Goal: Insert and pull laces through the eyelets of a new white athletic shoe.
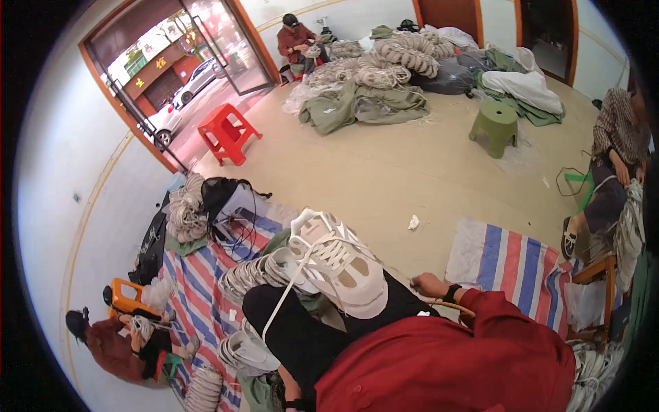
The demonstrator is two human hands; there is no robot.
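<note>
Just left of the right hand (429,283), the white sneaker (340,264) rests on the person's black-trousered lap (309,329), toe toward them. Its fingers look curled, holding nothing. The left hand is hidden.

A bare beige floor (384,165) spreads across a white-walled room (62,158), where a wide glass doorway in an orange-brown frame (185,62) admits daylight from a street with a parked white car (199,79). A red plastic stool (228,134) stands near the entrance and a green plastic stool (495,125) sits further in. Striped red, white and blue tarpaulin sheets (511,264) cover parts of the floor. Two brown wooden doors (449,14) line the far wall.
</note>
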